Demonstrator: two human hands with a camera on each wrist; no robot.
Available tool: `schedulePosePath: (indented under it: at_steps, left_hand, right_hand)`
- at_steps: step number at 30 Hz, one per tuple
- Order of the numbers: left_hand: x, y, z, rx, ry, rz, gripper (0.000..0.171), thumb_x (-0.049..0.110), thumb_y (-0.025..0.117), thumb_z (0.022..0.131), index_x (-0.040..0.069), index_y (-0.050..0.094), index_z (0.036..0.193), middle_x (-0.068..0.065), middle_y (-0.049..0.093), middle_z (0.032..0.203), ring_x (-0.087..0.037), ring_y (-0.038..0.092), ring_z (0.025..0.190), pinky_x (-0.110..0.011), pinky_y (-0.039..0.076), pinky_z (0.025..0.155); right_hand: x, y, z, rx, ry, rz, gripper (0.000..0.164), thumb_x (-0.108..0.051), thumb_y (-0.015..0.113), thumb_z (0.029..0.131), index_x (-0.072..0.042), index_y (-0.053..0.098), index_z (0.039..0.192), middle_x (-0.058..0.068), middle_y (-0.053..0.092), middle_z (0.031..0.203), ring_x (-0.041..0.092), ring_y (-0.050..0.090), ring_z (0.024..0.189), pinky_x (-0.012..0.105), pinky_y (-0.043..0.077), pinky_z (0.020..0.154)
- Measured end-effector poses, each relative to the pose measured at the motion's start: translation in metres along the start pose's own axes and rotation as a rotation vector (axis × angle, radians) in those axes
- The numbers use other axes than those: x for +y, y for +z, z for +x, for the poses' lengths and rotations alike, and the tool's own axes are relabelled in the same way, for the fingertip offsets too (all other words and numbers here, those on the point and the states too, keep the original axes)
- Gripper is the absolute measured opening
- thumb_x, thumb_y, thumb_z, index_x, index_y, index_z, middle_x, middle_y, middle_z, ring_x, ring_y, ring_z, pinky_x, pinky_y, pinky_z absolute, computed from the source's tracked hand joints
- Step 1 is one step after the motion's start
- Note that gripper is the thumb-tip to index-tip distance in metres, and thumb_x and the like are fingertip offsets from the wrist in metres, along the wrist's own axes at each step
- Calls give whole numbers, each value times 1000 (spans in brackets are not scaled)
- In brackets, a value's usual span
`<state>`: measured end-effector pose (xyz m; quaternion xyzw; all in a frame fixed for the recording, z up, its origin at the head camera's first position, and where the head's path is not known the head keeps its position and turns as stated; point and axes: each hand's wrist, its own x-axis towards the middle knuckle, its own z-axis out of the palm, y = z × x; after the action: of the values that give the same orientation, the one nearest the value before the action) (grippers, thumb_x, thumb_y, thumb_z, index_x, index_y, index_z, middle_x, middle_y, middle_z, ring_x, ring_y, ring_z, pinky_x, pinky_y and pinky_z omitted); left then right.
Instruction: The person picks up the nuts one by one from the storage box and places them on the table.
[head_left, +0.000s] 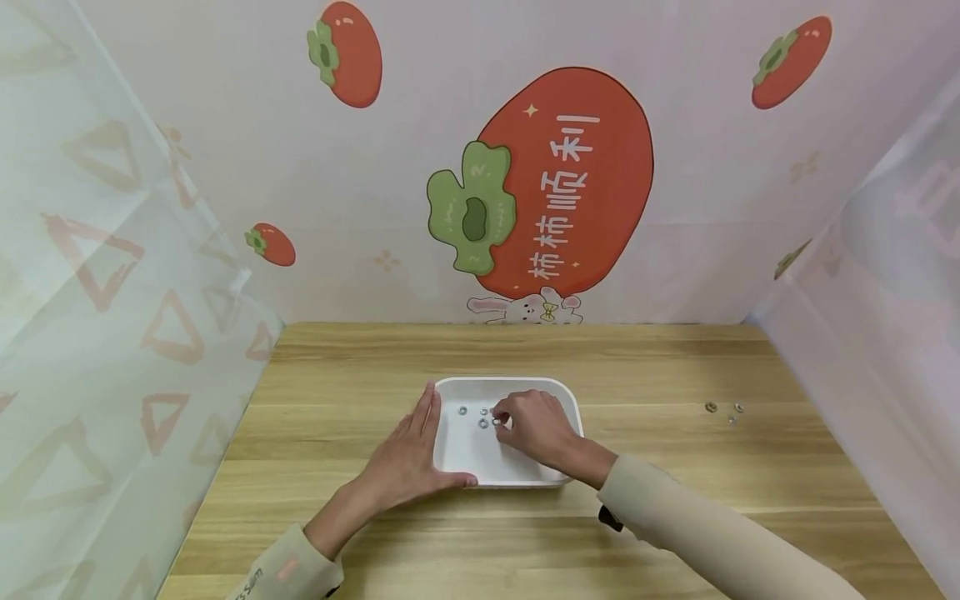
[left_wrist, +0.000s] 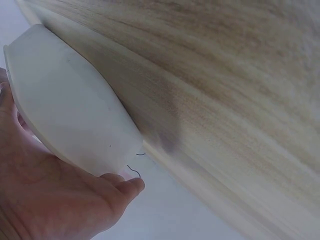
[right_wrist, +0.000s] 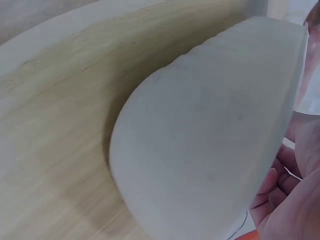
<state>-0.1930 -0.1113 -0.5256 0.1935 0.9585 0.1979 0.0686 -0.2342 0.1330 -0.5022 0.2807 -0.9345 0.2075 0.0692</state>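
A white tray stands on the wooden table, with several small ring-shaped metal nuts lying on its floor. My left hand rests against the tray's left end, fingers straight along the side and thumb on the front rim. In the left wrist view, that hand touches the tray wall. My right hand reaches inside the tray, thumb and forefinger pinching a small metal nut that they partly cover. The right wrist view shows its curled fingers beyond the tray wall.
To the right on the table lie a darker nut, a light nut and a smaller metal piece. A printed cloth wall closes the back, and pale curtains flank both sides.
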Motion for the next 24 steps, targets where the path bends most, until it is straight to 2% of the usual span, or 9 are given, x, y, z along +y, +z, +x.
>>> schedulePosePath:
  at_steps: [6, 13, 24]
  left_hand:
    - [1, 0, 0, 7, -2, -8, 141, 81, 74, 78, -5, 6, 167, -20, -2, 177, -39, 21, 161, -57, 29, 126]
    - [0, 2, 0, 2, -8, -19, 141, 81, 75, 78, -4, 5, 167, -19, -3, 178, -38, 19, 161, -57, 27, 127]
    - [0, 1, 1, -4, -16, -25, 143, 84, 73, 77, -2, 3, 168, -17, -6, 178, -38, 19, 162, -56, 28, 127]
  right_hand:
    - [8, -10, -7, 57, 15, 15, 9, -6, 85, 81, -13, 82, 86, -5, 74, 76, 4, 59, 64, 20, 45, 56]
    - [14, -21, -14, 81, 62, 62, 9, -5, 86, 81, -12, 83, 86, -6, 74, 78, 5, 63, 67, 19, 48, 58]
    - [29, -36, -27, 84, 172, 296, 9, -2, 83, 85, -9, 83, 91, -4, 76, 84, 5, 62, 71, 21, 54, 63]
